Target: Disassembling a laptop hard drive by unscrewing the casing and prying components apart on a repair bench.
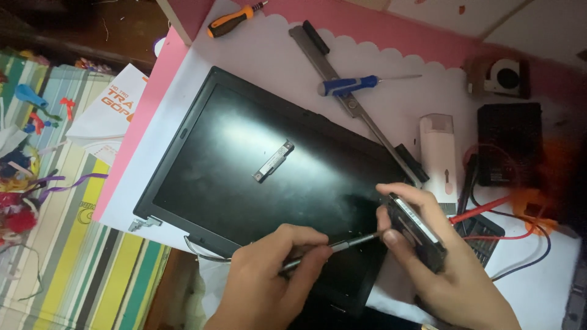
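My left hand (269, 275) grips a thin grey screwdriver (342, 244) like a pen, its tip pointing right. The tip touches the edge of a small black hard drive (419, 229), which my right hand (440, 256) holds tilted on edge, thumb in front and fingers over the top. Both hands hover over the near right corner of a black laptop screen panel (244, 153) lying flat on a white sheet. A small metal bracket (273, 161) rests on the middle of the panel.
Behind the panel lie an orange-handled screwdriver (235, 19), a blue-handled screwdriver (348, 85) and a long metal hinge bar (367, 122). To the right are a white device (438, 153), a cooling fan (501, 76), a black box (509, 143) and red and black wires (520, 235). Striped cloth (73, 256) lies at the left.
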